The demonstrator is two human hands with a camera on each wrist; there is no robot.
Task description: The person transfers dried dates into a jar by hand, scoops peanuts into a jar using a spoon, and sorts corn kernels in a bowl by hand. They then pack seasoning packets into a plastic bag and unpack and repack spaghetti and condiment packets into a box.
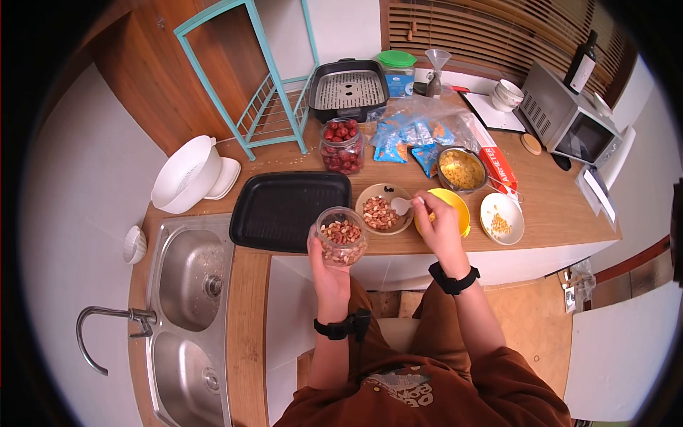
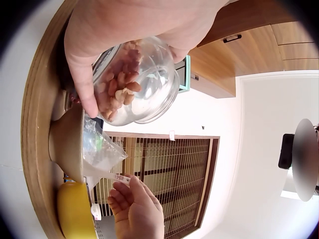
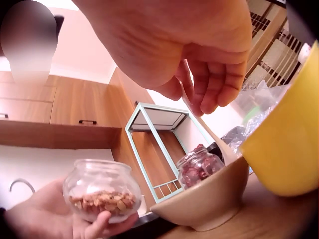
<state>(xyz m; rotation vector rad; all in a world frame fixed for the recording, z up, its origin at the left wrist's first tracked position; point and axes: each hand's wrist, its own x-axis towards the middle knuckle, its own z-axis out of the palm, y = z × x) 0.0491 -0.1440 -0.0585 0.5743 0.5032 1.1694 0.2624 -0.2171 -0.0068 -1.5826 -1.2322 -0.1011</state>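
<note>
The left hand [image 1: 329,277] grips a clear round jar [image 1: 341,250] partly filled with reddish peanuts, held up at the counter's front edge. In the right wrist view the jar [image 3: 102,186] is upright and its mouth has no lid. Pinched by its handle in the right hand [image 1: 441,226], a white spoon [image 1: 400,206] reaches into the beige bowl [image 1: 367,192], which holds more peanuts. The left wrist view shows the right hand [image 2: 142,211] beside that bowl [image 2: 67,142]. The spoon's bowl is hidden in both wrist views.
A yellow bowl [image 1: 462,206] stands right of the beige bowl, with a white bowl [image 1: 514,238] of yellow bits and a metal bowl [image 1: 482,186] nearby. A black tray [image 1: 284,213] lies left, a jar of red fruit [image 1: 341,153] behind. The sink [image 1: 192,285] is far left.
</note>
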